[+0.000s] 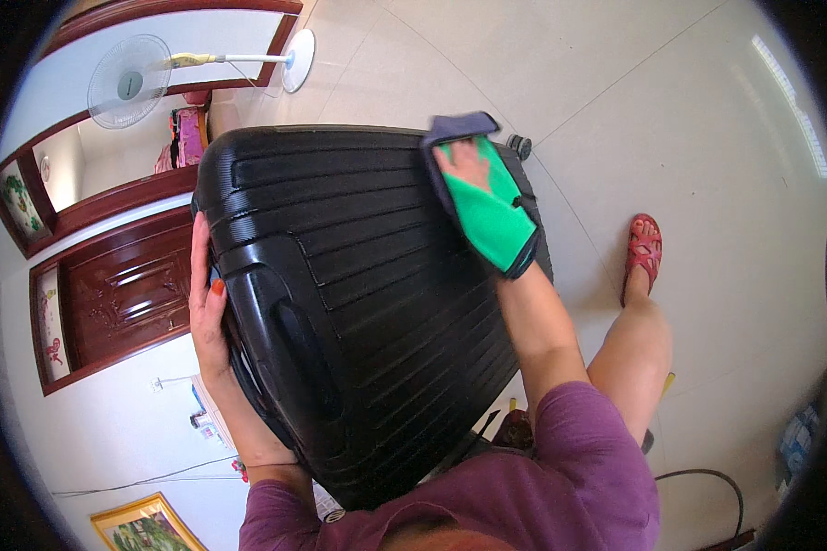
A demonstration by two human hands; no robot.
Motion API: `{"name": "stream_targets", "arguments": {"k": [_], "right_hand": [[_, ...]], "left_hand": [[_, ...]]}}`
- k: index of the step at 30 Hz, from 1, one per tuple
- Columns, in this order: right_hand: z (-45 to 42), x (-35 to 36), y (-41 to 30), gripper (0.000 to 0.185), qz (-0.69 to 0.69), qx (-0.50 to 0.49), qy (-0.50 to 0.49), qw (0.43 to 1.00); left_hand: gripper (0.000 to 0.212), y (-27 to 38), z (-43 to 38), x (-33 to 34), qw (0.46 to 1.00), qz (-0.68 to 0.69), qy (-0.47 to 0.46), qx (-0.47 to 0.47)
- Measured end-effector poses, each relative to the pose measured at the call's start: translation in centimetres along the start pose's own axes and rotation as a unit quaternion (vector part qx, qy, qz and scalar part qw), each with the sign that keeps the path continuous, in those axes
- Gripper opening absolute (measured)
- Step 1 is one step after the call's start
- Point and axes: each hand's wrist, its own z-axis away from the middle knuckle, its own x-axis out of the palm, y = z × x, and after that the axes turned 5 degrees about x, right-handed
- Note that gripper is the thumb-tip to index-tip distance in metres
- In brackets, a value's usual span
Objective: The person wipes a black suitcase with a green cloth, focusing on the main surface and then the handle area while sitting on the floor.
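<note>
A black hard-shell suitcase (386, 275) with a ribbed face stands tilted in front of me. My left hand (209, 296) steadies its left edge, fingers along the side and thumb against the rim. Near the far right corner of the ribbed face, my right hand (467, 164) lies on a green and dark-grey cloth (493, 224). Part of the cloth covers the back of this hand and the wrist, while the fingers show through. The hand and the cloth's far end are blurred. A recessed carry handle (310, 358) sits on the suitcase's near left side.
A suitcase wheel (520, 147) juts out at the far right corner. On the pale tiled floor (593, 89) stands my foot in a red sandal (644, 248). A standing fan (131, 84), a brown wooden door (131, 282) and a black cable (720, 475) are around.
</note>
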Motion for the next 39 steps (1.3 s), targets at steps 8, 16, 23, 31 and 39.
{"name": "stream_targets", "arguments": {"k": [8, 16, 23, 31, 39], "right_hand": [[6.5, -2.2, -15.4, 0.049, -0.135, -0.434, 0.065, 0.888], [-0.7, 0.9, -2.9, 0.040, -0.034, -0.251, 0.020, 0.967], [-8.4, 6.9, 14.5, 0.040, -0.007, 0.016, 0.046, 0.999], [-9.4, 6.6, 20.6, 0.036, 0.085, -0.084, 0.080, 0.990], [4.4, 0.2, -2.3, 0.052, -0.229, -0.341, 0.075, 0.909]], "left_hand": [[0.077, 0.9, 0.3, 2.0, 0.991, 0.112, 0.047, -0.057], [0.078, -0.2, 1.5, 2.0, 0.988, 0.027, 0.109, -0.101], [0.082, -3.2, 4.1, 0.3, 0.976, -0.026, 0.170, -0.131], [0.081, -3.4, 4.1, 1.1, 0.970, -0.027, 0.200, -0.137], [0.080, -3.4, 3.8, 2.2, 0.967, -0.030, 0.209, -0.140]]}}
